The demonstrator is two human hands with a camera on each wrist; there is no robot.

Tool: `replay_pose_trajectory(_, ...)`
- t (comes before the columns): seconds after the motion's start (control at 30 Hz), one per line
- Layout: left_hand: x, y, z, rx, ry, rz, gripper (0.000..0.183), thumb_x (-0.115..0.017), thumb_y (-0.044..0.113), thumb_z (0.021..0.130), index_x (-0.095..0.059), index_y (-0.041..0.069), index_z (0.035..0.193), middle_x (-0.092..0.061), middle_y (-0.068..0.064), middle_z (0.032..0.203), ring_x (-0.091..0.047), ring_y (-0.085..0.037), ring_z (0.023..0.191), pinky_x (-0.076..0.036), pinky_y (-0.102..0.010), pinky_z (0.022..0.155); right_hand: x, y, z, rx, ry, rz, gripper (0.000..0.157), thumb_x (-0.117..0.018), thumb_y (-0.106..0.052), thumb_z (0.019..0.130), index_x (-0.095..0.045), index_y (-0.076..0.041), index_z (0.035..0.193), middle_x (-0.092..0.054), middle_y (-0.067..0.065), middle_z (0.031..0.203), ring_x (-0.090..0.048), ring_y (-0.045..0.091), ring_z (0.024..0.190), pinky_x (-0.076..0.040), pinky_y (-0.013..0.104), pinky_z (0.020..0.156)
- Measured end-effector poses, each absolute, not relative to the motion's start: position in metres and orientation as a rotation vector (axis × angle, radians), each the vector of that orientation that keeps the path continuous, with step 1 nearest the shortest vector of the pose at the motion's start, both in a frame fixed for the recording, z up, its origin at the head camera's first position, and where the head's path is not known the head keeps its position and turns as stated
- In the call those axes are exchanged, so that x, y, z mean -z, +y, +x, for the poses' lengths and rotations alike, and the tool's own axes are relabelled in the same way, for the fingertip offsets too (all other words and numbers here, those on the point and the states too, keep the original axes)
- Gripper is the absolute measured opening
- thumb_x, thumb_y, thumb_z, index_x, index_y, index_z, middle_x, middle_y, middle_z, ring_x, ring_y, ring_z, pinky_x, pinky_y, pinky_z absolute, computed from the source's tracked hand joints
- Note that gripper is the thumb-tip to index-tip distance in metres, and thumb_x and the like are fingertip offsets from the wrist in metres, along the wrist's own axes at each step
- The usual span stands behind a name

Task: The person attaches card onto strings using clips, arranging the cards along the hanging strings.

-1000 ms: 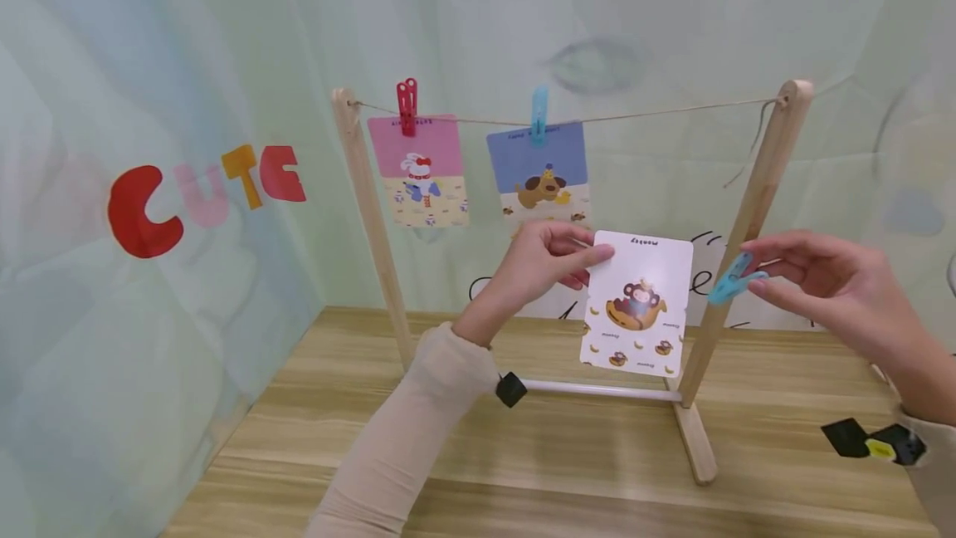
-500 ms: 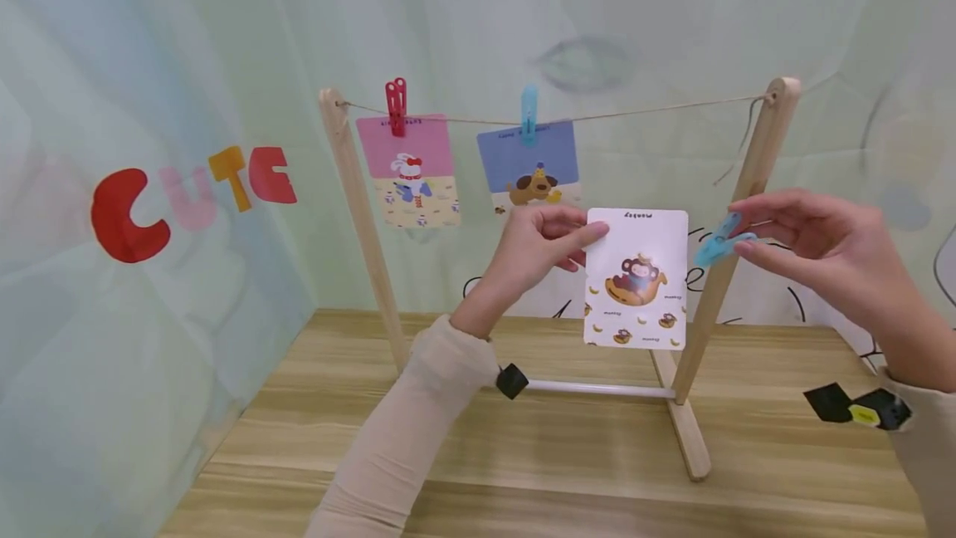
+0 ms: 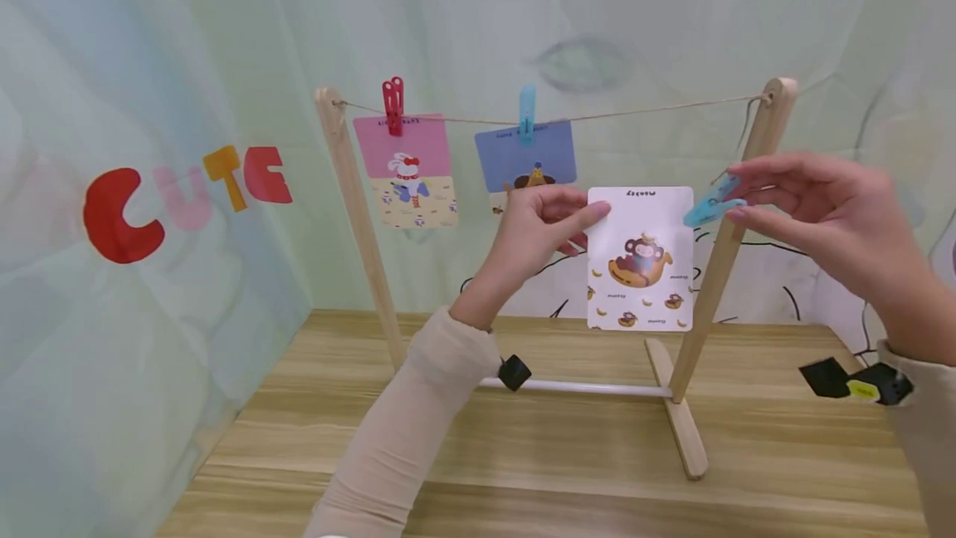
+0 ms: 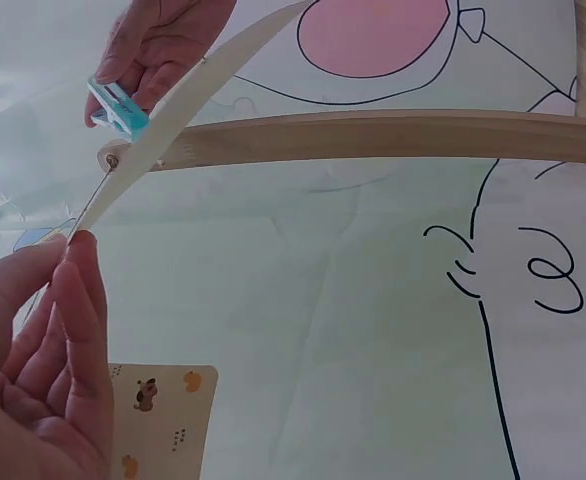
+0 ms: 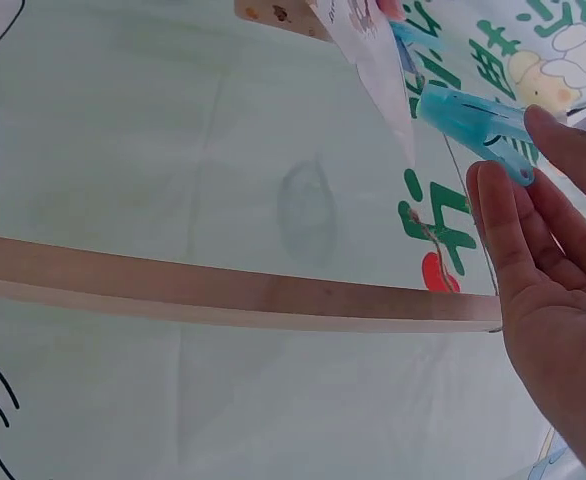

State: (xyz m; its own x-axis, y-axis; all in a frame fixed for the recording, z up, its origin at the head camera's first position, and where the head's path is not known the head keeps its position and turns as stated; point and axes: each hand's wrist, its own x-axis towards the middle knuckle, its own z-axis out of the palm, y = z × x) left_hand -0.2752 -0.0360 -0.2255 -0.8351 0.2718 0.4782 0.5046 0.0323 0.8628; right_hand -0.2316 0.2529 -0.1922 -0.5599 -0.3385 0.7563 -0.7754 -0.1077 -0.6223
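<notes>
My left hand [image 3: 539,239] pinches the upper left edge of a white monkey card [image 3: 635,214], thumb in front and fingers behind. The card hangs upright in the air below the string [image 3: 635,111]. To its right, my right hand [image 3: 829,222] pinches the handles of a light blue clothespin [image 3: 709,204], whose nose points at the card's upper right edge. On the string hang a pink rabbit card [image 3: 411,181] under a red clothespin [image 3: 393,106] and a blue dog card [image 3: 523,160] under another light blue clothespin [image 3: 527,114]. My left hand hides the dog card's lower part.
The string runs between the left wooden post [image 3: 358,231] and the right wooden post [image 3: 720,289]. A white rod [image 3: 582,388] joins the posts low down, above the wood-grain table [image 3: 560,471]. A printed curtain [image 3: 224,272] stands behind and at the left.
Both hands have risen toward the string, carrying the monkey card and the light blue clothespin. The clothespin has come closer to the card's right edge. The hanging cards stay in place.
</notes>
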Motion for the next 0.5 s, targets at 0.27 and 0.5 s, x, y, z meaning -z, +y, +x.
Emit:
replay_pose_trajectory(0.27,0.217,-0.035,-0.275,1.878,-2.091,-0.832,0.024,-0.076,0.02,0.091,-0.071,0.001,0.104,-0.075,-0.008,0.088,-0.071,-0.022,0.068,-0.06,-0.038,0.063,0.173,0.246,-0.232,-1.729,-1.786,1.192,0.038,-0.061,0.033,0.077,-0.056,0.026,0.114,-0.07,0.02,0.108,-0.072,0.022,0.091,-0.056,0.025,0.081)
replay_pose_trajectory(0.5,0.213,-0.033,-0.275,1.86,-2.11,-0.791,0.025,-0.077,0.022,0.09,-0.072,0.002,0.104,-0.075,-0.007,0.087,-0.071,-0.025,0.069,-0.059,-0.036,0.062,0.164,0.244,-0.231,-1.74,-1.784,1.172,0.037,-0.06,0.033,0.077,-0.057,0.026,0.113,-0.071,0.021,0.106,-0.072,0.022,0.088,-0.056,0.026,0.08)
